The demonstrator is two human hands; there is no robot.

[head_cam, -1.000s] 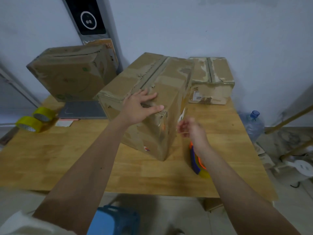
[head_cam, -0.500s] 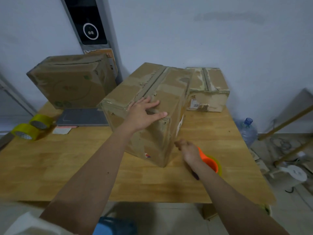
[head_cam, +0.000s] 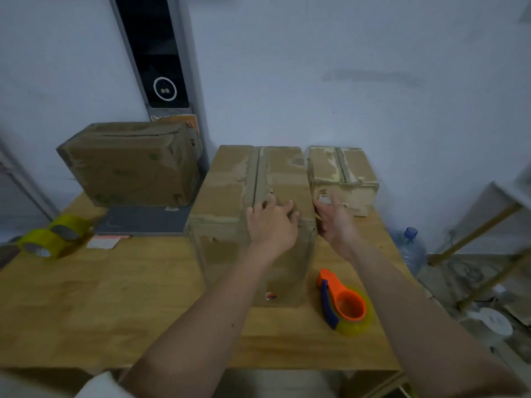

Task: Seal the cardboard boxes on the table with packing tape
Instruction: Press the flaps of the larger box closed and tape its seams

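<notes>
Two hands are on the middle box (head_cam: 230, 196), which stands on the tabletop (head_cam: 115, 297) with its top seam running straight away from the person. The left hand (head_cam: 271, 225) lies flat on the near end of the top, fingers (head_cam: 287, 209) spread and holding nothing; the right hand (head_cam: 334, 221) rests open against the box's right side. The tape dispenser (head_cam: 343, 304) lies free near the box's front right corner, nearer the right hand, so that hand would likely fetch it.

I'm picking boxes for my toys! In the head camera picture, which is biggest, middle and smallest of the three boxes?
1. Middle box, though it's nearest the camera.
2. Left box.
3. Right box, clearly smallest.
</notes>
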